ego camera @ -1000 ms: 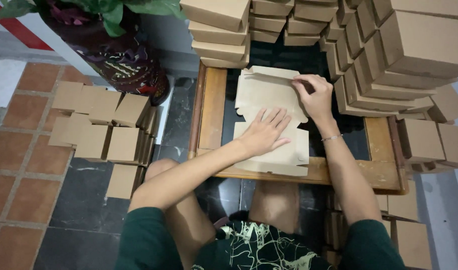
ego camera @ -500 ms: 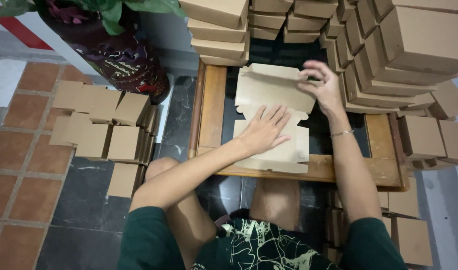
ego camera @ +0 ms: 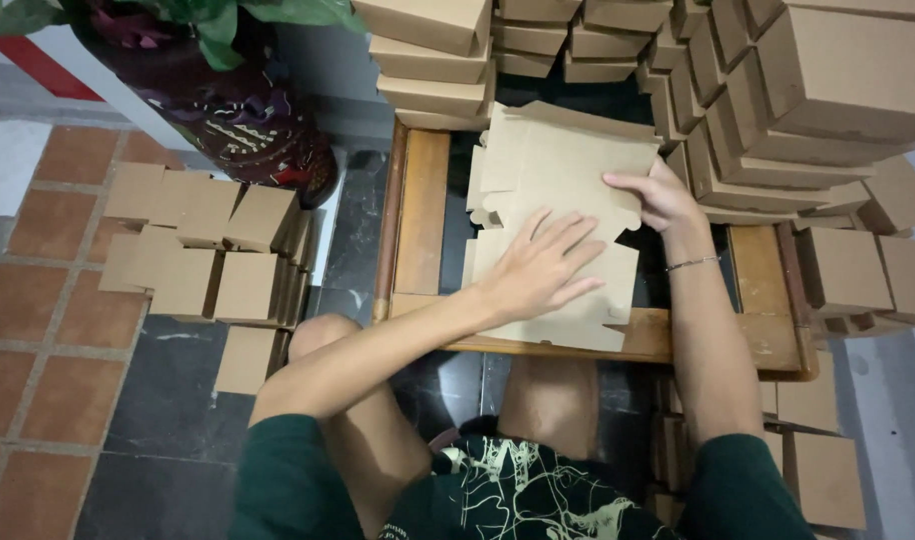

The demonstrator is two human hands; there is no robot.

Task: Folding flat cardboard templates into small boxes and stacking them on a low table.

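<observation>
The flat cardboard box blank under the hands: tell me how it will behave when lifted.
The cardboard blank looks thin and pre-creased, so it will probably flex along its folds rather than stay rigid. The left hand presses it flat while the right hand raises the far panel, suggesting it is light. Its matte surface seems unlikely to slip.

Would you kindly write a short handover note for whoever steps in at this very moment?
Left hand: flat, palm down, pressing the lower part of the cardboard blank onto the wooden tray.
Right hand: gripping the blank's right edge, with the upper part lifted and bent up from the tray.
Done: folded boxes stacked behind and to the right of the tray; more folded boxes on the floor to the left.
Left: this blank is only partly folded, not yet a box. More flat cardboard lies under it.
</observation>
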